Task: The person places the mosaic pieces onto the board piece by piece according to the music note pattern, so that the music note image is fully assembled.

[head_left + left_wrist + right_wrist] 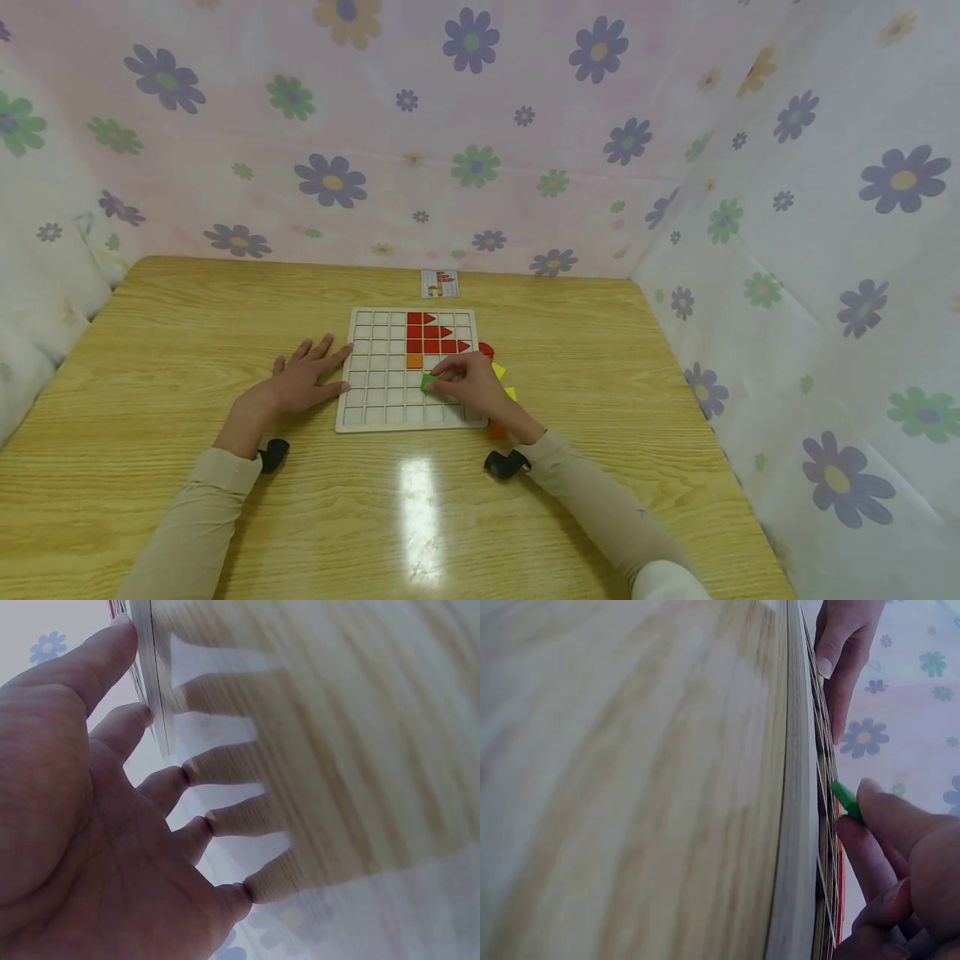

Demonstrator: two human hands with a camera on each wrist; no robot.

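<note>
A wooden grid board [384,387] lies on the table, with red squares and triangles [431,332] in three rows at its upper right and an orange square [414,361] below them. My right hand [480,387] pinches a small green piece [427,382] between thumb and finger, low over the middle cells. In the right wrist view, the green piece [847,801] is tilted, with one end at the board's surface. My left hand [303,382] has its fingers spread on the table, thumb and index fingertip at the board's left edge. In the left wrist view its fingers [116,660] are straight.
Red [486,350], yellow [511,392] and orange pieces [497,428] lie by the board's right edge, partly hidden by my right hand. A small printed pattern card [439,283] lies behind the board. Flowered cloth [405,192] hangs behind and beside the table [585,350].
</note>
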